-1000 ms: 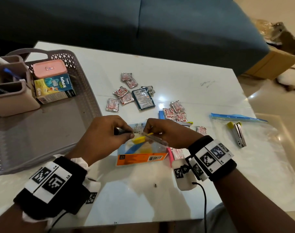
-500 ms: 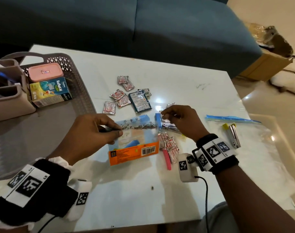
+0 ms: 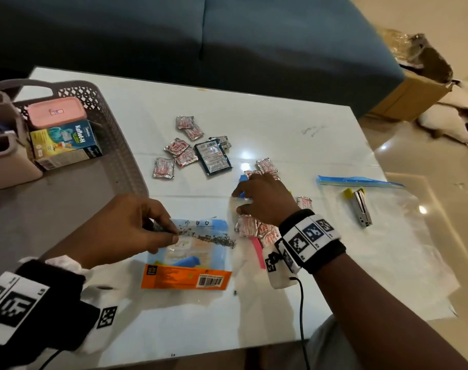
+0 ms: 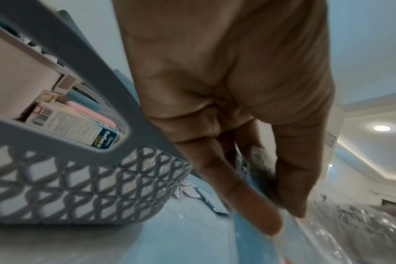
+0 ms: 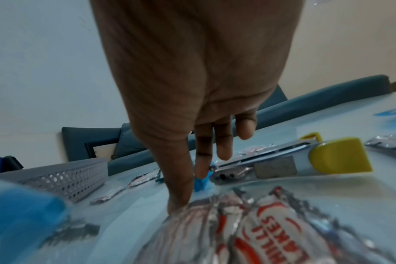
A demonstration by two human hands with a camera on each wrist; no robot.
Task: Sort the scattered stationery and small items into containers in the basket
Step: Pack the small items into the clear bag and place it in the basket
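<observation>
The left hand (image 3: 126, 231) pinches a clear orange-based zip pouch (image 3: 190, 257); the right hand (image 3: 265, 200), fingers spread, reaches among silver foil sachets (image 3: 247, 226) mostly unsorted on the white counter (image 3: 281, 134).

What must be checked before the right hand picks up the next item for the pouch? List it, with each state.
1. Left hand pinches the top edge of the zip pouch: ok.
2. Pouch mouth open wide enough: cannot tell.
3. Right hand free, fingers straight over the blue item: ok.
4. Grip closed on that item: not ok, not yet.
5. Chilli flake sachets lie under the right wrist and could be dragged: not ok.
6. Grey basket beside the left hand, with bare floor: ok.
</observation>
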